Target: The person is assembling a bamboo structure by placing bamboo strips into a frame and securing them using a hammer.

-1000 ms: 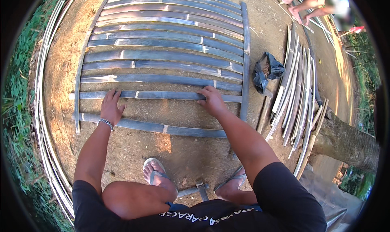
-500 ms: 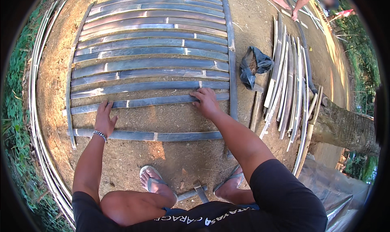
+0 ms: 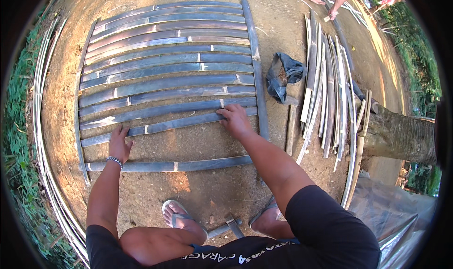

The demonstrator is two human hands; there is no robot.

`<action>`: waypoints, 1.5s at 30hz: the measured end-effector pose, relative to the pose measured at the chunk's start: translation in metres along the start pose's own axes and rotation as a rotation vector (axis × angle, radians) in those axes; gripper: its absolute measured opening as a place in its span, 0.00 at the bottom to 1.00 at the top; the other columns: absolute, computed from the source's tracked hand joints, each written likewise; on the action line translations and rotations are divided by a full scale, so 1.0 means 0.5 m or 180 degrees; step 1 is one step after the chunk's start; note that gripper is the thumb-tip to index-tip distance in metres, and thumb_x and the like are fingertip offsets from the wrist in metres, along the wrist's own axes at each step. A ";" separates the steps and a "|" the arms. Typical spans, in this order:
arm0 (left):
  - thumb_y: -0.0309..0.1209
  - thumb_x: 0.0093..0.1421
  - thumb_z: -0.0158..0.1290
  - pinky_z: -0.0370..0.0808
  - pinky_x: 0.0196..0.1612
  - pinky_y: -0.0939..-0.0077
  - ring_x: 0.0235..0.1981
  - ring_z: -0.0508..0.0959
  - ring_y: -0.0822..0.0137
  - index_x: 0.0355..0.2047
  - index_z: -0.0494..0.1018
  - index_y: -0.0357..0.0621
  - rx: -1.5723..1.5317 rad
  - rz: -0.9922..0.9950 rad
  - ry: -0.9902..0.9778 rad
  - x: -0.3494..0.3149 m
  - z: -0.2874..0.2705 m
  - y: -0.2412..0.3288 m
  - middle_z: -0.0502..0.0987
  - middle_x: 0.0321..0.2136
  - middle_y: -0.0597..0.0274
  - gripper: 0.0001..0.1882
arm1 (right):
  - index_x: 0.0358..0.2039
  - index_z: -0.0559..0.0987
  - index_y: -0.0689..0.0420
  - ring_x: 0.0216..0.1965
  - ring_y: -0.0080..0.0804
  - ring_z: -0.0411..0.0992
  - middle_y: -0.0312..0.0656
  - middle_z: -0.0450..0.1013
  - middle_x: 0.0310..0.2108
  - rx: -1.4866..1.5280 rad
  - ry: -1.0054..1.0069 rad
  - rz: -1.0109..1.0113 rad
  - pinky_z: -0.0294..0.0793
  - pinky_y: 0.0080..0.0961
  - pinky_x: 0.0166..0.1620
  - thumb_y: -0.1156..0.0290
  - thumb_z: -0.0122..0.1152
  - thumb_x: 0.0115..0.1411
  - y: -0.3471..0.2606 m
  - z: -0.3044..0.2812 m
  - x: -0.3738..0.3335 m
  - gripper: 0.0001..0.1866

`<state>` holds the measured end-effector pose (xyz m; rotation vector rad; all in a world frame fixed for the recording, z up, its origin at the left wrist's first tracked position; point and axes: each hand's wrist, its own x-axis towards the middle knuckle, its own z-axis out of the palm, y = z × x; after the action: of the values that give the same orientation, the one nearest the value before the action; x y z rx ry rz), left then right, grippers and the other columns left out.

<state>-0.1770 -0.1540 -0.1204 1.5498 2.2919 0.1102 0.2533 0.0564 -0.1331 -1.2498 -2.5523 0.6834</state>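
Bamboo slats (image 3: pixel 165 87) looked smooth, grey-blue, faintly glossy. Ground (image 3: pixel 198 189) was dry, rough dirt. Black bag (image 3: pixel 282 75) looked like crinkled glossy plastic.

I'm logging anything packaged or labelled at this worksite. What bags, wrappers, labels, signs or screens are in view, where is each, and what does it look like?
Black bag: on the dirt right of the slat panel, crumpled, open-topped, dark.
Plastic sheet: lower right, beside the tree trunk, clear-grey, wrinkled.
No labels, signs or screens are visible.

Both hands, left hand (image 3: pixel 119 144) and right hand (image 3: pixel 234 119), press flat on a bamboo slat (image 3: pixel 165 125).
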 end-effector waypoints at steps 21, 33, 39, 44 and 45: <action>0.20 0.55 0.62 0.66 0.67 0.57 0.64 0.67 0.44 0.62 0.70 0.46 0.0064 -0.0288 0.0367 0.015 0.004 0.012 0.68 0.63 0.44 0.33 | 0.58 0.77 0.51 0.61 0.47 0.66 0.47 0.71 0.56 -0.0082 0.0117 -0.0067 0.65 0.41 0.65 0.74 0.63 0.56 -0.039 -0.035 -0.057 0.26; 0.28 0.52 0.67 0.71 0.63 0.54 0.61 0.72 0.44 0.54 0.75 0.45 0.0126 0.1505 -0.0667 -0.106 -0.047 0.238 0.70 0.62 0.45 0.28 | 0.46 0.81 0.52 0.48 0.48 0.77 0.48 0.78 0.44 -0.0630 -0.1904 0.1797 0.77 0.45 0.51 0.65 0.62 0.61 0.283 -0.459 -0.557 0.13; 0.32 0.52 0.68 0.74 0.59 0.56 0.56 0.76 0.46 0.51 0.77 0.44 -0.0230 0.2225 -0.0904 -0.071 -0.041 0.555 0.76 0.55 0.50 0.25 | 0.49 0.82 0.48 0.49 0.46 0.78 0.49 0.80 0.44 0.0001 -0.0064 0.3822 0.77 0.41 0.54 0.56 0.59 0.65 0.443 -0.447 -0.684 0.16; 0.34 0.55 0.67 0.72 0.61 0.57 0.57 0.75 0.46 0.51 0.77 0.43 -0.0781 0.1981 -0.0724 -0.083 0.053 0.769 0.77 0.55 0.48 0.23 | 0.57 0.76 0.48 0.61 0.45 0.69 0.45 0.71 0.58 -0.0463 -0.0189 0.3711 0.73 0.42 0.61 0.57 0.65 0.63 0.534 -0.417 -0.666 0.24; 0.35 0.56 0.67 0.71 0.62 0.57 0.57 0.75 0.46 0.51 0.77 0.42 -0.0890 0.1926 -0.0666 -0.096 0.076 0.808 0.77 0.55 0.48 0.24 | 0.60 0.74 0.49 0.64 0.46 0.66 0.45 0.67 0.61 -0.0491 0.0004 0.3808 0.72 0.43 0.62 0.57 0.65 0.62 0.549 -0.421 -0.649 0.26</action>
<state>0.2075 -0.0446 -0.0355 1.9347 1.5155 0.3854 0.7228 0.0112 -0.0839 -2.7867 -1.6217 0.6242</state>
